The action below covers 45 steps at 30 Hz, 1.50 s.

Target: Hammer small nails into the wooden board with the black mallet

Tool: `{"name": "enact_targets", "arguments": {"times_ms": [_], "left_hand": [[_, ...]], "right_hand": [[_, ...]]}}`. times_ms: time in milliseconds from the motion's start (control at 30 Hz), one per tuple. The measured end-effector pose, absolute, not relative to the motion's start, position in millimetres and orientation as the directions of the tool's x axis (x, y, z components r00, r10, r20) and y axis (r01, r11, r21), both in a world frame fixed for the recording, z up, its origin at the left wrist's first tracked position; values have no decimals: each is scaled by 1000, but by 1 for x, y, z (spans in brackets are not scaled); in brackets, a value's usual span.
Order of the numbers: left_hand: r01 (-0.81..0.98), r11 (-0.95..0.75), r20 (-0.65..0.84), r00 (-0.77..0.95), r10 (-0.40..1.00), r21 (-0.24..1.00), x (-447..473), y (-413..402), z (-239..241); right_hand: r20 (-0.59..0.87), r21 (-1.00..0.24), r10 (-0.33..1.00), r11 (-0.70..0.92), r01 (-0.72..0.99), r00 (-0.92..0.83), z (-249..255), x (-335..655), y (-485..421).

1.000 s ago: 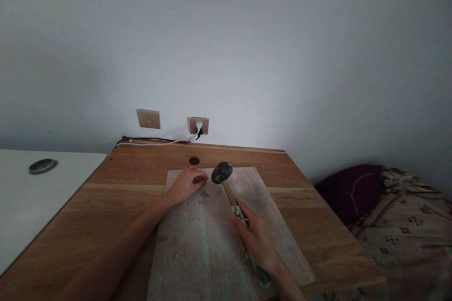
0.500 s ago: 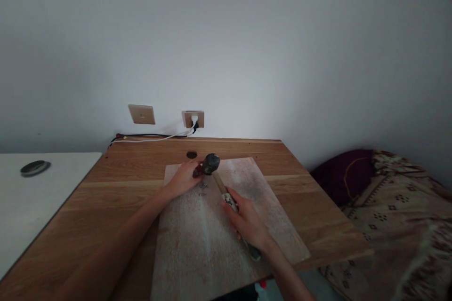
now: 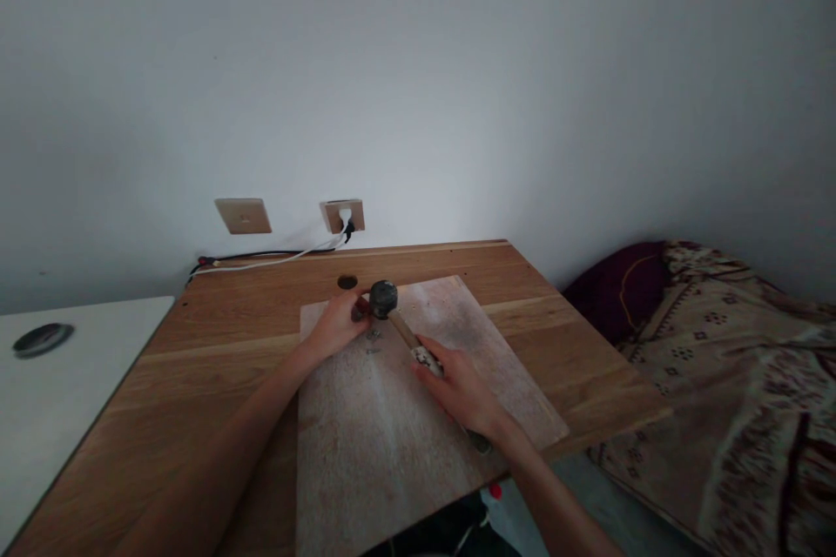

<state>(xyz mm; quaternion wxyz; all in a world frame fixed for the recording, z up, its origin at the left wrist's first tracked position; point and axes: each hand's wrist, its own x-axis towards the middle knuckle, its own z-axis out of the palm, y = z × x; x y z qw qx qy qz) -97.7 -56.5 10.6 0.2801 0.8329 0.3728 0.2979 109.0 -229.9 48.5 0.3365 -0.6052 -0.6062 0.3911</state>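
My right hand (image 3: 461,387) is closed round the handle of a mallet (image 3: 408,334), which has a dark, rounded head and a pale wooden shaft with a speckled wrap. The head is over the far part of a worn, pale wooden board (image 3: 366,444). Close to the left of the head, my left hand (image 3: 336,324) lies at the board's far left corner. Its fingers are curled, and what they hold is dark and partly hidden behind the mallet head. Just below them on the board, small metal pieces (image 3: 373,335) lie loose, too small to name.
The board rests on a wooden table (image 3: 215,348) with a round cable hole (image 3: 347,282). Cables (image 3: 280,258) run along the wall to a socket (image 3: 344,216). A white surface (image 3: 39,405) stands left, and patterned bedding (image 3: 711,383) lies right.
The whole view has shifted slightly. The mallet head stays close beside my left hand, and both hands keep nearly the same places on the board.
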Motion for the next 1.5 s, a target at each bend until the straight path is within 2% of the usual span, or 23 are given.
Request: {"name": "enact_targets", "arguments": {"times_ms": [100,200,333,433,500,600,667,767,867,967,1300,1500], "left_hand": [[501,-639,352,554,755,584,-96,-60,14],[580,-730,388,618,684,362,-87,-69,27],[535,-842,255,807,533,67,-62,-87,48],[487,-872,188,862,471,-48,-43,-99,56],[482,-873,177,868,464,-72,-35,-101,56],[491,-871,196,854,483,4,-37,-92,53],[517,-843,249,805,538,149,-45,-78,50],[505,-743,314,689,653,438,-60,-55,41],[447,-679,337,628,702,583,-71,-43,29],[434,-695,345,642,685,573,-74,-41,21],[543,-744,243,719,651,388,-78,-40,36],[512,-726,211,731,649,459,-77,-41,31]], "right_hand": [[-67,-916,996,-83,393,54,39,116,-232],[-60,-954,986,-103,283,156,26,122,-231],[-82,-963,973,-134,236,217,17,124,-227],[-85,-959,969,-142,244,232,16,123,-225],[-80,-959,969,-138,248,233,16,121,-225],[-71,-965,972,-123,230,223,17,120,-227],[-63,-971,974,-110,214,216,17,120,-228],[-60,-974,974,-105,202,219,17,120,-229],[-68,-973,971,-115,202,227,18,121,-229],[-71,-973,971,-118,200,226,19,121,-229],[-56,-971,976,-102,215,210,22,120,-229],[-55,-969,976,-103,226,210,23,120,-231]]}}
